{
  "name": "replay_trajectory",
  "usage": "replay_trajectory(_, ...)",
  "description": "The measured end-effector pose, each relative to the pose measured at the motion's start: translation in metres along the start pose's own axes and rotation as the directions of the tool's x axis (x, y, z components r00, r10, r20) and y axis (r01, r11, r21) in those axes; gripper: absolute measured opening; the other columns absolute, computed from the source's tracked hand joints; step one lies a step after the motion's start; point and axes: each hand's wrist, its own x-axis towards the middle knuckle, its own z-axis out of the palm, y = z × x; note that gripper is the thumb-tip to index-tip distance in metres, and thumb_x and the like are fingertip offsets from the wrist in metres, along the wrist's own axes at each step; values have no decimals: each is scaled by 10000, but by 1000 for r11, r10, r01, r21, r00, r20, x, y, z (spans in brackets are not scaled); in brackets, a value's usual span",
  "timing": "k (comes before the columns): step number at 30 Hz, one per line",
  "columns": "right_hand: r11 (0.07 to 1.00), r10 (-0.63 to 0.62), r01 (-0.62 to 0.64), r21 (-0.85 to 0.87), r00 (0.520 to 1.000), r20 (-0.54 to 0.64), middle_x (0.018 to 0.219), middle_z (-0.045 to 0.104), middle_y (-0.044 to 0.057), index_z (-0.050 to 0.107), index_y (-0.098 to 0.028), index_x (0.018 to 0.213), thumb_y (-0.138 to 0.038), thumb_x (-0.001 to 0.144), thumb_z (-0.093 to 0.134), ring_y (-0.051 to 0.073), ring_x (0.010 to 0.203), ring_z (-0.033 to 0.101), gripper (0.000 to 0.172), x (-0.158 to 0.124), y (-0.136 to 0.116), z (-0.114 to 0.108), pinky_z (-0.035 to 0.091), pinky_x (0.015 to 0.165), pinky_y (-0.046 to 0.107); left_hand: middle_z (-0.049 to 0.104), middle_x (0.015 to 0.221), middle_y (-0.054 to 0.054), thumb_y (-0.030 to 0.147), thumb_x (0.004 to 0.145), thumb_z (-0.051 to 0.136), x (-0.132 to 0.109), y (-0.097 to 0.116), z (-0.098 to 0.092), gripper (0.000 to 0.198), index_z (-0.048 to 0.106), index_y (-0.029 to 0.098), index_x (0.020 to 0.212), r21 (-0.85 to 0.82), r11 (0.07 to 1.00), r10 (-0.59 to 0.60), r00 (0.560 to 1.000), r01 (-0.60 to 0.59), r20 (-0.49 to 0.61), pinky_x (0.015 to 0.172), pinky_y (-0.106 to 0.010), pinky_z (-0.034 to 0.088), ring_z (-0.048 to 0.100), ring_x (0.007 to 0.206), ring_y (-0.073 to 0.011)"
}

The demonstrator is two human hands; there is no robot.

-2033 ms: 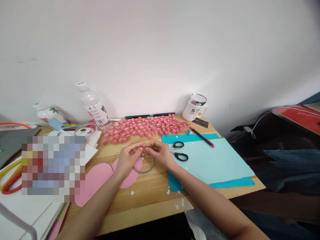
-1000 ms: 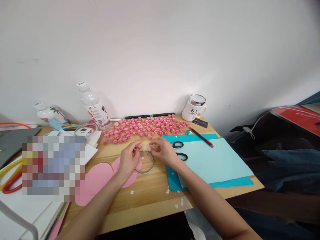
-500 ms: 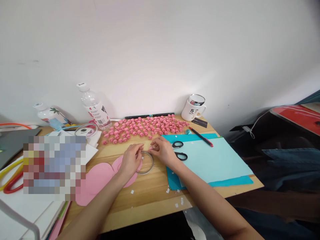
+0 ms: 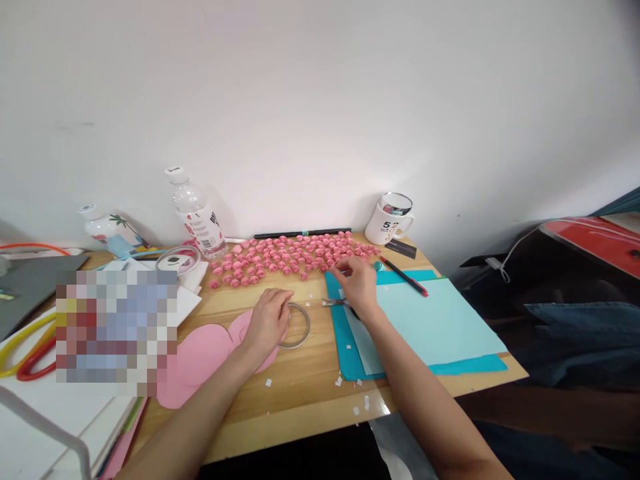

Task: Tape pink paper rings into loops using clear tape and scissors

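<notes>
My left hand (image 4: 270,320) has its thumb and fingers closed together at the left rim of a clear tape roll (image 4: 309,325); any small thing between the fingertips is hidden. Beneath that hand lie pink paper pieces with rounded edges (image 4: 200,357). My right hand (image 4: 360,287) pinches at the near right edge of a spread of small rolled pink paper roses (image 4: 285,253), its fingertips on one rose. Under my right wrist, scissors (image 4: 334,302) lie on the blue paper, their handles mostly covered.
Light blue sheets (image 4: 425,327) lie on darker blue paper at the right, with a red-tipped black pen (image 4: 407,277) above. A white mug (image 4: 387,223) and a water bottle (image 4: 200,223) stand by the wall. White scraps (image 4: 356,411) dot the table's front.
My right hand has moved away from my left hand, to the right and farther back, to the edge of the roses, and now covers the scissor handles. My left hand stays by the tape roll.
</notes>
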Motion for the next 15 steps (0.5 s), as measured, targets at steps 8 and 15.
replay_trajectory(8,974,54,-77,-215,992,-112,723,579,76,584,-155,659,-225,749,553,207,671,528,118,8,35,5,403,647,342,612,704,-14,337,760,608,3,16,-14,154,630,192,712,-188,982,25,950,36,312,662,-276,414,545,688,-152)
replay_trajectory(15,982,9,-25,-186,996,-88,896,548,110,620,-152,692,-205,765,523,201,687,535,132,5,34,9,435,625,348,567,634,11,494,616,707,5,16,-19,349,551,182,620,-174,983,127,885,-53,447,675,-278,367,501,659,-150)
